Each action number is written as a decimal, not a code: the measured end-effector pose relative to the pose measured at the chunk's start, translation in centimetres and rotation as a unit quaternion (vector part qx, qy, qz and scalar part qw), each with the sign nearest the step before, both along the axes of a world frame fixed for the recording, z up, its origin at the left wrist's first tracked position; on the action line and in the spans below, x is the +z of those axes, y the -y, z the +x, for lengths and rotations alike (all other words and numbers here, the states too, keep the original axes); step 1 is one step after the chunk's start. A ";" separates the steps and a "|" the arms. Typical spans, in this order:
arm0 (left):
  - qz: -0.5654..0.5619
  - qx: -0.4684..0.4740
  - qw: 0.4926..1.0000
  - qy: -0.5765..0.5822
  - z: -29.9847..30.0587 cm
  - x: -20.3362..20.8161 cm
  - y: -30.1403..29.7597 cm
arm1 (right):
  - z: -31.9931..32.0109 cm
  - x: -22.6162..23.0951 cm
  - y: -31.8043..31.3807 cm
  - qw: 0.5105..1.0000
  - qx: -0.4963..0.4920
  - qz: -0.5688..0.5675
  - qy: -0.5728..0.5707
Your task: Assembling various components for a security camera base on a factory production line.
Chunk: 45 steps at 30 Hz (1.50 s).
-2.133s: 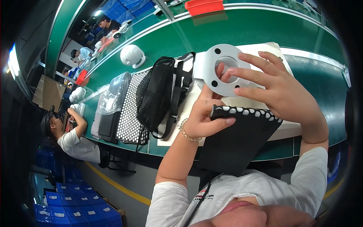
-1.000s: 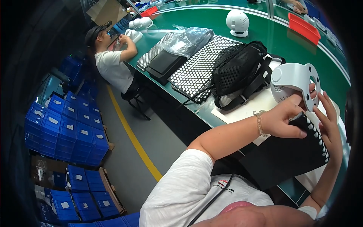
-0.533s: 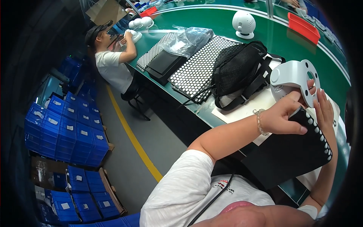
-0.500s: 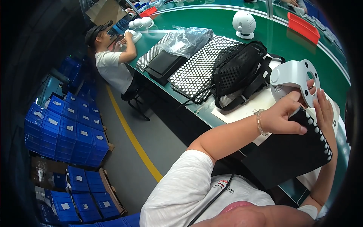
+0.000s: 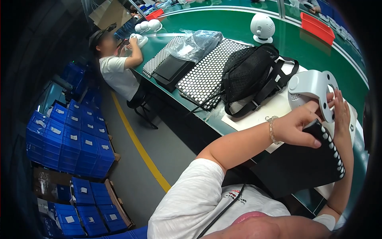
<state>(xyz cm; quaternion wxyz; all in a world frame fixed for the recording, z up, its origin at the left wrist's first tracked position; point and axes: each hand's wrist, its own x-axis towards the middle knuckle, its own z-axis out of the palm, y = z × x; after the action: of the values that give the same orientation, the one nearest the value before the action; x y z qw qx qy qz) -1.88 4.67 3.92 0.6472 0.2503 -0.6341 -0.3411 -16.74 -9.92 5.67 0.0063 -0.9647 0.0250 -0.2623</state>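
My left hand [image 5: 299, 126], with a beaded bracelet at its wrist, grips a black sheet [image 5: 298, 167] between thumb and fingers. White round pads line the sheet's curled right edge. Beyond the thumb, this hand's fingers reach to a white plastic housing [image 5: 305, 84] with a curved arm and a ring-shaped base. Dark round spots show on the ring. My right hand [image 5: 341, 113] lies along the ring's right side with its fingers stretched out, touching or nearly touching it. The sheet partly covers the right wrist. Whether a small pad sits under the right fingertips is hidden.
A black mesh bag [image 5: 248, 79] lies left of the housing, beside sheets of white dots [image 5: 207, 73] and a plastic-wrapped packet [image 5: 199, 44]. A white fan-like unit [image 5: 262, 28] and red tray [image 5: 317, 28] stand farther back. A co-worker [image 5: 119, 71] sits left; blue crates [image 5: 75, 135] are stacked.
The housing and both hands have dropped slightly, the sheet with them. At the back, the white fan-like unit has shifted a little to the right and looks turned.
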 end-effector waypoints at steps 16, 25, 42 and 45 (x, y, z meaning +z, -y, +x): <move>-0.028 0.029 0.995 0.092 -0.6 0.2 -0.3 | -0.7 1.6 -1.7 1.000 0.001 -0.019 0.015; -0.044 0.028 0.989 0.135 -0.7 -0.4 -0.1 | -1.3 1.8 -3.4 0.992 0.024 -0.125 -0.021; -0.001 -0.096 0.994 0.045 -0.5 0.4 0.5 | -1.2 2.7 3.4 0.796 0.070 0.599 0.057; 0.015 -0.099 0.994 0.053 -0.6 0.6 0.3 | -1.2 2.5 2.5 0.707 0.080 0.702 0.042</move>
<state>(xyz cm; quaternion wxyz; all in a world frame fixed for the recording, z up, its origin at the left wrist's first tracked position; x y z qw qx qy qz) -2.52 4.37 4.56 0.5722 0.2141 -0.6837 -0.3992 -17.98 -12.37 8.18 0.7030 -0.6687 0.1246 -0.2075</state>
